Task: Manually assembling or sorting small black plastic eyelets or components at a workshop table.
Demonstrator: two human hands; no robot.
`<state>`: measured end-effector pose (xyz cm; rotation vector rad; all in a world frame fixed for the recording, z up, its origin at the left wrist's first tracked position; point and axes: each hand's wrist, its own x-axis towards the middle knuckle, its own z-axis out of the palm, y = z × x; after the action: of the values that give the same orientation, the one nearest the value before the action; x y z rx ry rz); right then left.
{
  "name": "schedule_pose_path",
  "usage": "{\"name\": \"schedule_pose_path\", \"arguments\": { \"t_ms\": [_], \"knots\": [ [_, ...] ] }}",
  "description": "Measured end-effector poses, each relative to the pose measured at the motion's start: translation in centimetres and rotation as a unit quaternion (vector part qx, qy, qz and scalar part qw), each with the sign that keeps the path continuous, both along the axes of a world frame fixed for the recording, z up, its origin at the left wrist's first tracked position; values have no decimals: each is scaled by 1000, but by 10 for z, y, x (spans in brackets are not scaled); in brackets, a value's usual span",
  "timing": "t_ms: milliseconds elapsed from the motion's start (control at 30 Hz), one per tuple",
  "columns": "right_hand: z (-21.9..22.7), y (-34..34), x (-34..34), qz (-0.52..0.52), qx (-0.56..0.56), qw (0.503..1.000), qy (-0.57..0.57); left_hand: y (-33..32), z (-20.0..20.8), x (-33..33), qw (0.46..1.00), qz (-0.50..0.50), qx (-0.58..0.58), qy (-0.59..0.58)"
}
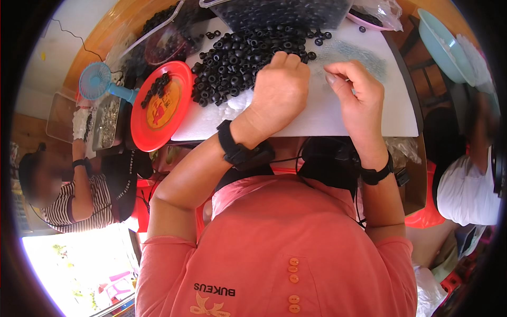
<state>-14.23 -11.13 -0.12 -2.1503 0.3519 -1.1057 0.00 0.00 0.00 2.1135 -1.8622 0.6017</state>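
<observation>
My left hand (281, 84) is closed over the front edge of a heap of small black ring-shaped pieces (232, 66), knuckles up. Its curled fingers hide whatever may be in them. To its right, my right hand (360, 87) has thumb and forefinger brought together in a pinch, the other fingers folded; anything between the tips is too small to make out. Beyond that hand, a patch of tiny clear bits (364, 58) is spread on the white sheet (327, 119). Under my left wrist some white crumpled material (232, 107) pokes out beside the heap.
A red plate (182, 119) with several black pieces is at the left, beside a blue fan (96, 80). Clear tubs (285, 16) of black pieces stand at the back. A pale green basin (443, 50) is at far right. Other people sit on both sides.
</observation>
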Motion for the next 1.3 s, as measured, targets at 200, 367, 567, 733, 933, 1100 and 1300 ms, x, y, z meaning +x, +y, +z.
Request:
{"name": "schedule_pose_path", "arguments": {
  "t_ms": [200, 367, 567, 733, 933, 1100, 1300],
  "knots": [
    [13, 16, 10, 174, 276, 940, -102, 29, 54, -11, 737, -37, -74, 670],
    [7, 26, 16, 196, 187, 957, -106, 50, 53, -9, 727, -16, -53, 685],
    [-8, 27, 14, 137, 169, 971, -95, 65, 11, -5, 976, -16, -108, 188],
    [-8, 30, 9, 128, 213, 963, -102, 46, -1, -7, 995, 30, -82, 56],
    [-7, 37, -3, 132, 229, 962, -65, 57, -10, -3, 994, 29, -84, 66],
    [-5, 45, -1, 146, 260, 953, -53, 63, -9, -5, 994, 29, -94, 53],
    [-4, 59, 7, 177, 267, 945, -60, 82, 14, -15, 737, 10, -83, 670]
  ]
}}
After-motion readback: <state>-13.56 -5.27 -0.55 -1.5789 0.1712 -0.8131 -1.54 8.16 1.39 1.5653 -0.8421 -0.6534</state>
